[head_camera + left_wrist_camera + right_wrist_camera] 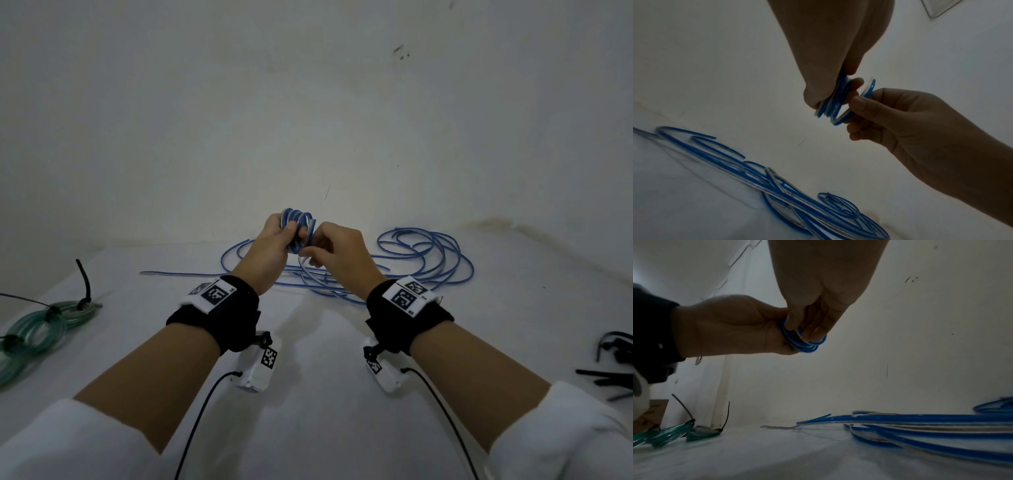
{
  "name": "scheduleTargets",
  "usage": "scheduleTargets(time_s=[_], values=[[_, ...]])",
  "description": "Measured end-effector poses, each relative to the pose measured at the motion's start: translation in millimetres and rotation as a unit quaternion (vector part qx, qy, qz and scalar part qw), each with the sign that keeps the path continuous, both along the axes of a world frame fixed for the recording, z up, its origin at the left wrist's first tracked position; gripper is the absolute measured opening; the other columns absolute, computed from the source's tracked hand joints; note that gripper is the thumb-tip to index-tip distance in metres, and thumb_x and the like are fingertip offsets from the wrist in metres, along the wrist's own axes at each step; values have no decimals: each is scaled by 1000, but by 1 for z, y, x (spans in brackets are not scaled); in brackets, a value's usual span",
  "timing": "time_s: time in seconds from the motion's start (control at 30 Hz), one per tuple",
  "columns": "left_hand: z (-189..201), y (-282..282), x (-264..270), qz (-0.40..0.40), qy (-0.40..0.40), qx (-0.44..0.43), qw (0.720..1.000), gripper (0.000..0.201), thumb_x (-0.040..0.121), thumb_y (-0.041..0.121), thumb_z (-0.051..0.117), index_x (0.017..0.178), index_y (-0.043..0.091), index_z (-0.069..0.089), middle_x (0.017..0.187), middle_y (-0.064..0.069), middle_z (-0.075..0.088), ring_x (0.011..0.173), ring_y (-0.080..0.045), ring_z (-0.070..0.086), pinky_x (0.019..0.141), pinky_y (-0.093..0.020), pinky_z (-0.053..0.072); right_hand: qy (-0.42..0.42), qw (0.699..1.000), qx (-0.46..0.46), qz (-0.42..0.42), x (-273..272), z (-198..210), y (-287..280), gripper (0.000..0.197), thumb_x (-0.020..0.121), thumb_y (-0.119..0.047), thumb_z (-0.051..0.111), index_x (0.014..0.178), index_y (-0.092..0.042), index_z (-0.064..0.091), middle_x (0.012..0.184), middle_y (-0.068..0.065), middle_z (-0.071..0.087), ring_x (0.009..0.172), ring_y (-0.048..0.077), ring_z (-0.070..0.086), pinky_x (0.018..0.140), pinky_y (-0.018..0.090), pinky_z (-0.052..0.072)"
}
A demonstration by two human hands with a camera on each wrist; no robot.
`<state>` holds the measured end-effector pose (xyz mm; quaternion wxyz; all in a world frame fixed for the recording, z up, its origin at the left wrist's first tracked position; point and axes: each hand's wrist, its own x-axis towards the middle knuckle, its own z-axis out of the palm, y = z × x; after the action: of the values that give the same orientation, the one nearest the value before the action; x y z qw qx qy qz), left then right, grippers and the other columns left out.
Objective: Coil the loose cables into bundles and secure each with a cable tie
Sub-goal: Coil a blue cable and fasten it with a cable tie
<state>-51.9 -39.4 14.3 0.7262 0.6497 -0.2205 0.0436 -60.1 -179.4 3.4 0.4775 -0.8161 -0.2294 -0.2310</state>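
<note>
We are partway through, and the blue cable is the one in hand. Our left hand (274,245) grips a small coil (298,226) of a few tight turns, its fingers (856,82) curled through the loops, and our right hand (337,253) pinches the newest turn between thumb and fingers (797,322), laying it against the stack. Both hands are raised above the bench (308,394). Most of the blue cable (428,260) lies below and beyond our fingers, sprawled in loose loops on the bench with one straight end reaching out under the left hand, so we judge the winding has only begun and a long length is left to draw in. Well off to the left of our fingers rests the green cable (37,332), already bundled and cinched with black ties (85,284), so that one looks finished. Spare cable ties (613,366) wait far to the right of our fingers, untouched; one is yet to go round the blue coil once winding ends.
</note>
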Motion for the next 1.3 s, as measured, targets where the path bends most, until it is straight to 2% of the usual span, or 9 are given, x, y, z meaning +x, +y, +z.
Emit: scheduleTargets(time_s=[0.07, 0.2, 0.37, 0.5, 0.6, 0.73, 0.9, 1.07, 1.3], values=[[-2, -1, 1, 4, -10, 28, 1000, 13, 101, 15, 30, 103, 14, 43, 92, -2, 51, 85, -12, 48, 82, -22, 41, 30, 999, 41, 7, -2, 2, 1, 16, 78, -5, 73, 76, -5, 57, 68, 9, 63, 52, 7, 63, 56, 17, 52], [-3, -4, -1, 9, -34, 76, 996, 10, 101, 14, 31, 107, 15, 39, 94, 1, 48, 85, -7, 47, 78, -12, 43, 66, 994, 84, 22, -6, 5, 1, 17, 75, -4, 75, 74, -6, 58, 67, 10, 63, 55, 19, 65, 60, 33, 59], [-3, -7, -1, -8, -74, 146, 986, 12, 100, 8, 31, 111, 8, 35, 89, 5, 44, 77, 3, 46, 70, -5, 41, 80, 992, 90, 24, -7, 4, -4, 25, 75, -3, 75, 70, -2, 51, 66, 13, 62, 60, 26, 69, 63, 37, 60], [0, -9, 3, 8, -108, 203, 973, 7, 99, 5, 32, 105, 6, 35, 85, 5, 43, 75, -3, 42, 67, -6, 39, 48, 997, 53, 2, -2, 2, -12, 29, 72, -12, 79, 72, -9, 50, 68, 7, 59, 58, 16, 63, 58, 23, 53], [0, -4, 6, 17, -121, 243, 962, 4, 99, 6, 32, 100, 4, 35, 80, 2, 43, 71, -8, 41, 65, -11, 40, -40, 998, 27, -40, 3, 3, -27, 26, 78, -21, 75, 91, -13, 54, 89, 7, 57, 65, 13, 50, 56, 14, 39], [-3, -5, 4, -28, -116, 295, 948, 7, 100, 9, 31, 96, 7, 37, 77, 1, 43, 67, -10, 39, 64, -15, 38, -38, 992, -119, 6, 7, 7, -42, 42, 92, -20, 57, 133, -20, 48, 133, -6, 48, 94, 6, 43, 72, 3, 33], [-2, -12, 5, -25, -97, 296, 950, 9, 100, 12, 33, 92, 12, 38, 77, 0, 45, 69, -13, 40, 70, -29, 37, 4, 992, -123, 17, 2, 13, -48, 19, 91, -15, 58, 109, -11, 60, 97, -5, 58, 74, 7, 47, 67, 14, 38], [1, -30, 0, -46, -94, 287, 952, 13, 99, 9, 33, 107, 9, 24, 77, -2, 45, 67, -10, 39, 61, -15, 39, 135, 989, -31, 44, -8, 12, -61, 10, 92, -14, 57, 101, -10, 54, 83, -1, 63, 57, 12, 50, 58, 22, 43], [4, -65, -5, -123, -98, 286, 945, 12, 100, 12, 31, 99, 4, 41, 77, -2, 49, 67, -9, 49, 66, -17, 42, 160, 986, 51, 23, -29, 13, -99, 10, 92, -7, 56, 100, -3, 52, 70, 2, 61, 48, 0, 48, 50, 17, 38]])
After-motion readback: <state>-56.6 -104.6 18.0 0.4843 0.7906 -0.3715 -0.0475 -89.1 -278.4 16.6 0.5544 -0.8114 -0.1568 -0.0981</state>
